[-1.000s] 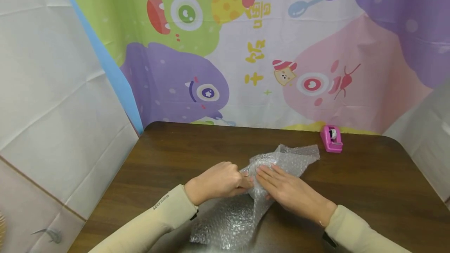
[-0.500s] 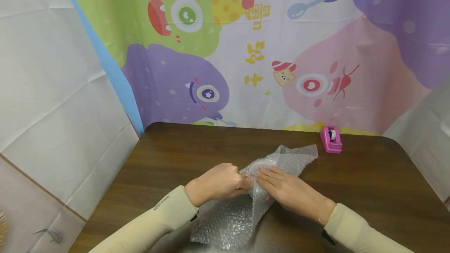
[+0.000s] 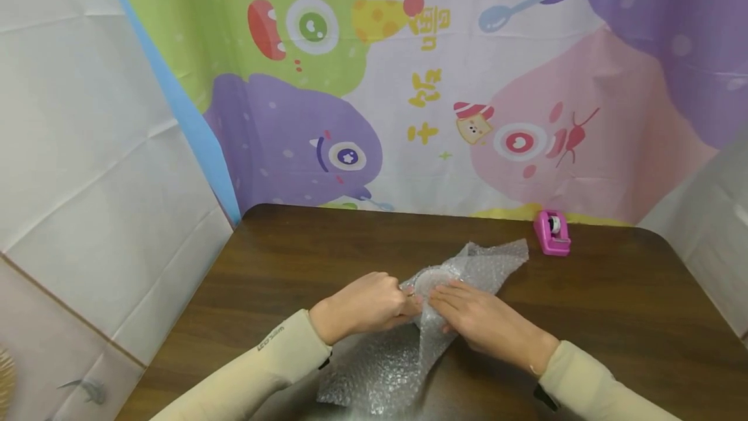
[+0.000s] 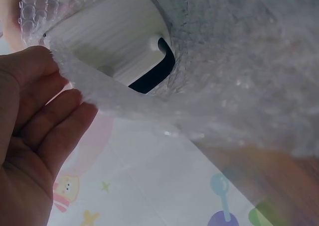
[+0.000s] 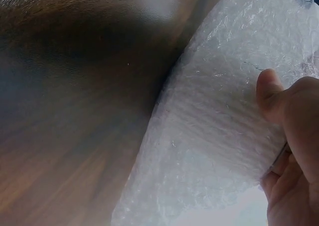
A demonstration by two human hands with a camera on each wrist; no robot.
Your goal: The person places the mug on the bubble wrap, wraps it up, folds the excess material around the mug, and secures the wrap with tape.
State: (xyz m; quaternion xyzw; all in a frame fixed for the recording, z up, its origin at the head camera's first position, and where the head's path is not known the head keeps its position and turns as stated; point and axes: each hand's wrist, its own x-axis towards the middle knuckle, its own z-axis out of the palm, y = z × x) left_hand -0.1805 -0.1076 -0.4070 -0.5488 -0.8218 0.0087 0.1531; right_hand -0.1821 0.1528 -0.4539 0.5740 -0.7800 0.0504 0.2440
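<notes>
A sheet of bubble wrap lies slantwise on the table, folded around a pale mug. Under the wrap in the left wrist view, the mug shows a brushed, silvery-white side and a dark curved handle. My left hand pinches the wrap's edge on the left of the mug. My right hand holds the wrap against the mug from the right, its fingers laid over the mug's round end. The right thumb presses on the wrap along the mug's side in the right wrist view.
A pink tape dispenser stands near the back edge of the dark wooden table, to the right. A printed cartoon curtain hangs right behind the table, with a pale wall at each side.
Both hands keep their places on the wrap. The wrap over the mug's round end has shifted slightly, and the end's outline shows more clearly now.
</notes>
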